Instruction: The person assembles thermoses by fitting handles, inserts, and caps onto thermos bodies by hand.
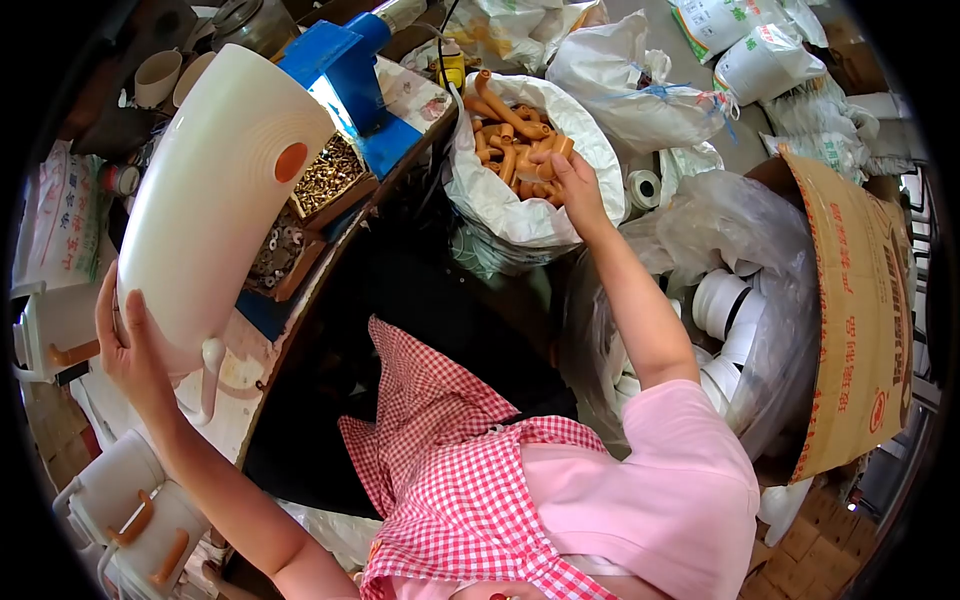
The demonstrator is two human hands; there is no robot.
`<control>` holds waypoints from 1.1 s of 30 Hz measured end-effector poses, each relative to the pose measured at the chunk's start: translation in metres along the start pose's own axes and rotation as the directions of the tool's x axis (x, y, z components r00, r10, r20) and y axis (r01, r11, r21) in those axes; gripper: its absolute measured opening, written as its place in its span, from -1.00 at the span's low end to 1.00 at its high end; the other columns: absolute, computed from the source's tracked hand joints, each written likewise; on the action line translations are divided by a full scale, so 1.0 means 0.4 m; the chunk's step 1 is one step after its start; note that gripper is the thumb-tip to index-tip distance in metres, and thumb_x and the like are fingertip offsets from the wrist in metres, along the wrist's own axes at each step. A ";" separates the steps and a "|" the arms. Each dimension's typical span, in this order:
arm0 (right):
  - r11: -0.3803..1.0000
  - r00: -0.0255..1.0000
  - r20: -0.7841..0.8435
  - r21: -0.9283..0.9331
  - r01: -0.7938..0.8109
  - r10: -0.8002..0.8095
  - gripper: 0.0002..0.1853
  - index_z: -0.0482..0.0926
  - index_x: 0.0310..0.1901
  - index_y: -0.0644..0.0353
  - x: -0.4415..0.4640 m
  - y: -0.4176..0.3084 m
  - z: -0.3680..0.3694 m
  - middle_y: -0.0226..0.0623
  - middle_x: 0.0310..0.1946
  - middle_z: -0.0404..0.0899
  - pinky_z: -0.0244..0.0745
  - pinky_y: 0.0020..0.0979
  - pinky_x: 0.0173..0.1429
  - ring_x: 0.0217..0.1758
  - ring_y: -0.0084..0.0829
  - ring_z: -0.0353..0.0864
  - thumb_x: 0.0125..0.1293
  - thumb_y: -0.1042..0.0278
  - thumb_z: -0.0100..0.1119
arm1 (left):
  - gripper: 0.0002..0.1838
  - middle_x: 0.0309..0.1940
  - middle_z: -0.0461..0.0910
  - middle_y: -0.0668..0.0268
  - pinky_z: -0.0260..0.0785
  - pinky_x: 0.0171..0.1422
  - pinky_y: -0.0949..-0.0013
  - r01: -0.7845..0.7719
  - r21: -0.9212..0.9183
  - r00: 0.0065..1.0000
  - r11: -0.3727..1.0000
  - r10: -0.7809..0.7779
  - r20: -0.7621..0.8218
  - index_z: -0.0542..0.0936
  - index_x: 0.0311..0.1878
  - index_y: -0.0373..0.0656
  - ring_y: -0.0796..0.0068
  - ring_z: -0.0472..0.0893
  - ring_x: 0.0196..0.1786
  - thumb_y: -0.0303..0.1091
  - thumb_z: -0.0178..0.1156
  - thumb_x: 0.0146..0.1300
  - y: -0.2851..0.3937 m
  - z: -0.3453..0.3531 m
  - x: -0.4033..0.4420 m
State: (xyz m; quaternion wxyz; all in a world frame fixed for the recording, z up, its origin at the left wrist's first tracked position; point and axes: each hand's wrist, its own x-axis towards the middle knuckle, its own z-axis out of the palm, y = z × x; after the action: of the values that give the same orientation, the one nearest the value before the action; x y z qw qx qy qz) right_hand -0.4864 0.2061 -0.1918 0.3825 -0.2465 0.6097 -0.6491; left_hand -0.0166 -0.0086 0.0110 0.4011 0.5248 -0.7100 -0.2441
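My left hand (130, 345) grips the lower side of a tall white plastic thermos shell (215, 190), which leans over the workbench. The shell has an orange round spot (291, 162) on its side and a white curved handle (209, 380) near its lower end. To the right, my right hand (575, 190) is over an open white sack (595, 125) full of curved orange-brown plastic handles (505, 150). Its fingers and thumb are closed on one orange-brown handle (562, 147) at the sack's right side.
A blue machine (345, 75) stands on the bench beside a box of small brass-coloured parts (330, 175) and a tray of metal pieces (278, 255). At right, a plastic bag (690, 225) holds white round parts beside a cardboard box (855, 330). White shells (125, 485) stand lower left.
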 end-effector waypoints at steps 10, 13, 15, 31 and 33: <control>0.473 0.828 0.272 0.715 -0.515 0.490 -0.83 0.46 -0.13 0.19 -0.223 0.015 0.076 -0.17 -0.16 0.59 0.59 -0.17 0.10 -0.05 -0.28 0.63 0.26 0.39 0.10 | -0.60 0.19 0.60 0.19 0.30 0.40 0.35 -0.111 0.062 0.993 0.992 0.113 -0.031 0.62 0.25 -0.17 0.37 0.55 0.25 -0.26 0.29 0.41 -0.029 -0.005 0.012; 0.781 0.783 0.008 0.069 -0.621 0.622 -0.69 0.40 0.05 0.24 -0.333 0.166 0.146 -0.15 -0.13 0.56 0.59 -0.13 0.03 -0.08 -0.22 0.61 0.26 0.49 0.07 | -0.60 0.16 0.62 0.18 0.32 0.38 0.34 -0.095 0.115 0.993 0.989 0.103 -0.061 0.63 0.23 -0.15 0.37 0.56 0.23 -0.24 0.31 0.38 -0.021 0.002 0.009; 0.591 0.997 0.059 -0.803 0.081 -0.056 -0.56 0.37 0.15 0.25 -0.424 0.263 0.158 0.00 0.02 0.48 0.46 -0.06 0.20 0.03 -0.03 0.52 0.20 0.56 0.12 | -0.59 0.14 0.63 0.17 0.33 0.37 0.33 -0.126 0.078 0.991 0.989 0.129 -0.032 0.64 0.23 -0.15 0.36 0.57 0.22 -0.21 0.32 0.38 -0.026 -0.003 0.013; 0.783 0.703 0.672 -0.558 0.275 0.232 -0.58 0.37 0.19 0.14 -0.266 -0.207 0.375 -0.36 -0.40 0.51 0.48 -0.33 -0.22 -0.36 -0.33 0.54 0.34 0.40 0.23 | -0.33 0.19 0.58 0.19 0.34 0.38 0.07 -0.041 0.308 0.996 0.951 0.065 -0.068 0.58 0.19 -0.07 0.15 0.46 0.35 0.18 0.39 0.15 0.019 -0.036 -0.021; 0.844 0.678 0.686 -0.504 0.182 0.264 -0.62 0.40 0.18 0.14 -0.223 -0.352 0.459 -0.46 -0.45 0.46 0.39 -0.51 -0.33 -0.46 -0.58 0.44 0.38 0.38 0.20 | -0.32 0.17 0.61 0.24 0.31 0.38 0.07 -0.073 0.290 0.993 0.954 0.096 -0.066 0.60 0.18 -0.07 0.23 0.47 0.35 0.18 0.41 0.10 0.016 -0.033 -0.025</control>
State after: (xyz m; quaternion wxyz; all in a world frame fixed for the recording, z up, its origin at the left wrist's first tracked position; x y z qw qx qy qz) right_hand -0.3173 0.1614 -0.0158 0.5245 -0.5674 0.5652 -0.2891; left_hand -0.0079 0.0038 0.0203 0.3585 0.5557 -0.7434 -0.1000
